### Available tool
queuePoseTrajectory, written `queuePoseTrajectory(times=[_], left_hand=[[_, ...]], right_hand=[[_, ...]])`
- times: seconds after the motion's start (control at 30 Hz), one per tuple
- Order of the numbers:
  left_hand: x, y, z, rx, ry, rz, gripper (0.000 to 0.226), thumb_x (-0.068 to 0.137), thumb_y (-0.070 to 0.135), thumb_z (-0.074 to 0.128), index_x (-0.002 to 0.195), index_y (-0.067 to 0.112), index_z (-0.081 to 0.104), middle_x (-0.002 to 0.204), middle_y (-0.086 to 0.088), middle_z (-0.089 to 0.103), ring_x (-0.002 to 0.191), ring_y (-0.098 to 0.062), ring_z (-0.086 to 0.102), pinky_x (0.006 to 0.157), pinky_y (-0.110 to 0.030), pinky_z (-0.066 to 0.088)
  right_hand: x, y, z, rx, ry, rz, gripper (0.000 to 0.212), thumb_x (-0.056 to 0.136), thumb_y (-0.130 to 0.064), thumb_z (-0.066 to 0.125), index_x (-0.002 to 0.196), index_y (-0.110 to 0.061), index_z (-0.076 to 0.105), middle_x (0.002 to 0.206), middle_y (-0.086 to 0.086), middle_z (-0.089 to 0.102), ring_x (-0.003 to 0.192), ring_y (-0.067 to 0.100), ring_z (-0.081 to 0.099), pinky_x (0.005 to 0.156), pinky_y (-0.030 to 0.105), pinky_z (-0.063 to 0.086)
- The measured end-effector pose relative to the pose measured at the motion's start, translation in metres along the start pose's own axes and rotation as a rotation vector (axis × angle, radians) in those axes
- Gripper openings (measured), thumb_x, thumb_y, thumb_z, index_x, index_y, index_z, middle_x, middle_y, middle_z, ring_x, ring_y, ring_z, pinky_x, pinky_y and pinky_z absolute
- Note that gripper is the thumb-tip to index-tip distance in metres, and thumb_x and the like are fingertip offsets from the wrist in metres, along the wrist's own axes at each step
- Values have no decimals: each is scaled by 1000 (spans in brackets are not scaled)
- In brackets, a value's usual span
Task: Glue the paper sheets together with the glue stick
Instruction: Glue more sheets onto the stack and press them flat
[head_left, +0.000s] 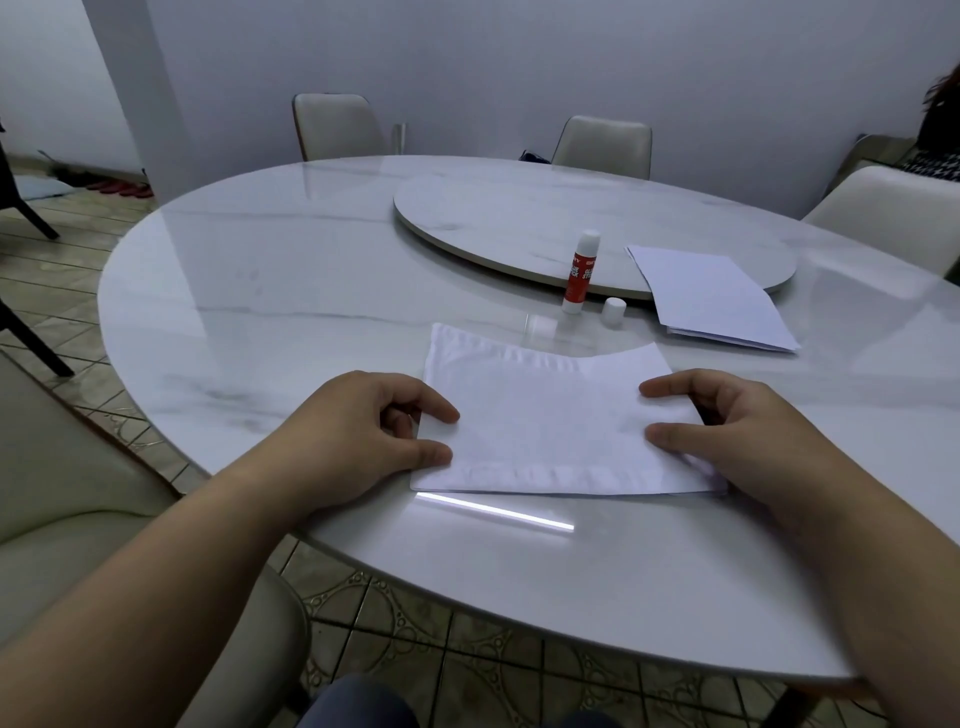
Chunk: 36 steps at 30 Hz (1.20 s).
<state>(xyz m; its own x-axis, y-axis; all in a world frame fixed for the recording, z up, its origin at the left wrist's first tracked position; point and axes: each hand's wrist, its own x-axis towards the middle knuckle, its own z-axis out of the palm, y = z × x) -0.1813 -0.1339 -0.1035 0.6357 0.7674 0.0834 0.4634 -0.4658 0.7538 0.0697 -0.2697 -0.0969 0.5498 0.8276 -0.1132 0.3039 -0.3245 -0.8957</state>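
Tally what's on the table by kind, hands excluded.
Glue stick, standing upright, uncapped: 1
Loose cap beside it: 1
Paper lots: 2, the sheets under both hands and the spare stack to the right; sheets per lot cannot be told
Turntable at table centre: 1
Total: 5

In the lower middle of the frame, the left hand (363, 431) and right hand (737, 436) pinch the side edges of the paper sheets (556, 421) on the tabletop (260, 312); above them stands the glue stick (581, 273) (its cap (613, 312) beside it).
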Motion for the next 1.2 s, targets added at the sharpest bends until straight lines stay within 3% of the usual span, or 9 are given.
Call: queuePoseTrajectory(times=[0.13, 0.3, 0.4, 0.5, 0.67, 0.73, 0.8, 0.9, 1.2], left_hand=[[1, -1, 0, 5, -2, -6, 21, 72, 23, 79, 88, 32, 71, 59, 5, 49, 46, -1, 44, 50, -6, 35], [0, 0, -1, -6, -2, -33, 22, 69, 23, 80, 87, 32, 71, 58, 6, 50, 45, -1, 45, 49, -6, 36], [-1, 0, 0, 46, 1, -37, 21, 69, 26, 80, 86, 34, 71, 65, 8, 53, 50, 0, 48, 52, -6, 38], [0, 2, 3, 213, 11, -29, 19, 72, 34, 76, 84, 43, 65, 96, 13, 50, 80, 0, 50, 71, -12, 37], [5, 29, 8, 403, 200, 16, 27, 88, 42, 54, 111, 31, 62, 122, 9, 43, 124, -11, 31, 87, -20, 27], [17, 43, 21, 368, 259, 48, 42, 95, 42, 39, 130, 22, 49, 138, 5, 40, 133, -12, 25, 98, -25, 29], [31, 48, 42, 465, 131, 36, 53, 98, 38, 28, 147, 16, 24, 156, 0, 21, 144, -16, 13, 114, -30, 15], [42, 36, 66, 626, -46, 5, 59, 99, 36, 19, 151, 15, 1, 161, -1, -4, 147, -15, -2, 118, -32, 0], [40, 29, 64, 675, -96, -4, 60, 99, 37, 13, 150, 16, -7, 160, -1, -13, 147, -12, -10, 118, -30, -6]], right_hand=[[-1, -1, 1, 5, 11, 9, 32, 80, -4, 70, 102, -27, 69, 92, -5, 77, 75, 16, 72, 66, 28, 54], [0, 0, 2, -31, 19, -12, 32, 80, -4, 70, 102, -27, 68, 85, -6, 73, 47, -1, 59, 39, 12, 39], [0, 1, 3, -121, 45, -43, 34, 77, -7, 73, 101, -31, 67, 90, -3, 72, 58, 7, 61, 50, 17, 43], [0, -1, 8, -254, 106, -87, 42, 73, -9, 74, 105, -34, 63, 109, -1, 61, 84, 14, 61, 68, 22, 46], [0, -19, 9, -608, 262, -273, 55, 79, -25, 71, 129, -32, 48, 145, -5, 28, 138, 14, 20, 96, 20, 23], [6, -32, 22, -632, 176, -362, 47, 93, -27, 53, 139, -26, 42, 155, -6, 23, 143, 9, 11, 105, 19, 15], [16, -34, 45, -742, 29, -374, 50, 100, -25, 35, 149, -18, 27, 162, -3, 12, 148, 11, 3, 114, 22, 4], [30, -19, 69, -867, -113, -309, 55, 102, -30, 22, 153, -16, 8, 163, 0, -2, 149, 12, -2, 119, 28, 0], [34, -6, 51, -929, -125, -240, 56, 101, -41, 14, 153, -29, 0, 162, -12, -8, 147, 2, -6, 116, 24, -4]])
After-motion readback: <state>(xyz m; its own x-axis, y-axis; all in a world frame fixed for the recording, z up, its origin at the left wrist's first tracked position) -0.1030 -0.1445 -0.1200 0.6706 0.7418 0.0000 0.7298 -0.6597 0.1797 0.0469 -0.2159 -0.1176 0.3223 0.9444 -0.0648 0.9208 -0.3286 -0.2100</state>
